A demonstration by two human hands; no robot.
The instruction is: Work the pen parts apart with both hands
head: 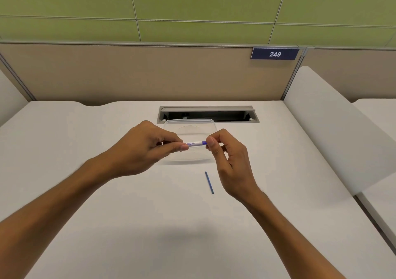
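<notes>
White laminate worktop (128, 193) inside a cubicle: beige partition, green wall panels above, blue plate marked 249 (275, 54) at upper right. Open cable tray (206, 114) at the rear edge. Clear plastic lid (192, 126) lies flat just in front of it. Marker pen (196, 143), white barrel with blue end and partial print "ARD", held level above the lid. Left hand (145, 148) grips the barrel; right hand (227, 154) pinches the blue end. Thin blue stick (209, 182) lies on the worktop nearer the camera, apart from both hands.
</notes>
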